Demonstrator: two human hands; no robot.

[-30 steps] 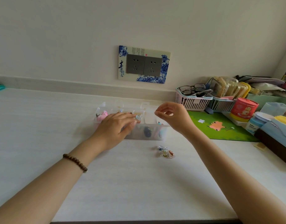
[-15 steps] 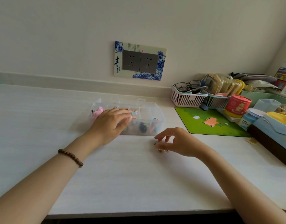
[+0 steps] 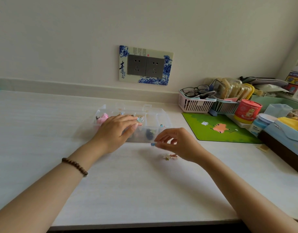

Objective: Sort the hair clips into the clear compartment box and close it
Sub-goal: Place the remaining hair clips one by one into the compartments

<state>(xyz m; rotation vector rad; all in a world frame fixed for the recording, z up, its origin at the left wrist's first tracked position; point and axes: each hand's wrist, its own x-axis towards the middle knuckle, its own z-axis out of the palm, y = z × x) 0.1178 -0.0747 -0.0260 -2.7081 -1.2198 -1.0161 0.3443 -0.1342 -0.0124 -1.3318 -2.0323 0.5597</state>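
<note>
Soft, even daylight fills the scene, moderately bright and rather flat, with no hard highlights. It comes from the right, where a pale strip at the far right edge is nearly washed out. Faint, fuzzy shadows fall to the left of the clear box [image 3: 161, 113] and the right hand [image 3: 180, 143] on the white worktop [image 3: 144, 190]. The wall [image 3: 77, 39] darkens towards the upper corners. The wide lens bows the worktop's far edge and tilts the things at far right. The right hand's fingers [image 3: 164, 134] and the blue clip [image 3: 152, 144] they pinch are slightly smeared, and the forearms near the bottom edge look soft.
</note>
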